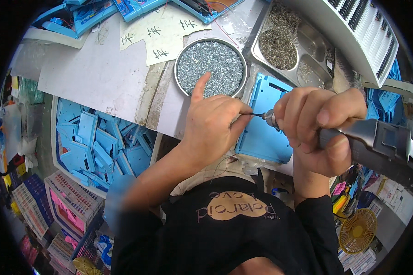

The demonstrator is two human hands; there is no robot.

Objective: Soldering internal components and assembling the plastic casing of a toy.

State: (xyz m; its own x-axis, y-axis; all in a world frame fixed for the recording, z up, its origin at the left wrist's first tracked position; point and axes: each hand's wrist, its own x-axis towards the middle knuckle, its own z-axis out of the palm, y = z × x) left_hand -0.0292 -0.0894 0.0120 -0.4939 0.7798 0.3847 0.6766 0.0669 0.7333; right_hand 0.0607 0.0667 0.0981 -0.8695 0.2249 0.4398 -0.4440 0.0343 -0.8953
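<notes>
My right hand (316,123) is wrapped round a dark power screwdriver (376,146), tilted so that its thin bit (258,114) points left. At the tip of the bit, thumb and index finger of my left hand (211,121) are pinched together; anything between them is too small to make out. My left little finger stretches over a round metal dish (175,75) full of small silvery screws (211,59). Below the bit lies a flat light-blue plastic casing (259,137), partly covered by my hands.
A compartmented metal tray (314,39) holds small brassy parts at the upper right, beside a white ribbed rack (376,50). On the left, a white-rimmed bin (55,133) is heaped with blue casings (96,142). Torn paper (140,34) and further blue casings (89,20) lie at the back.
</notes>
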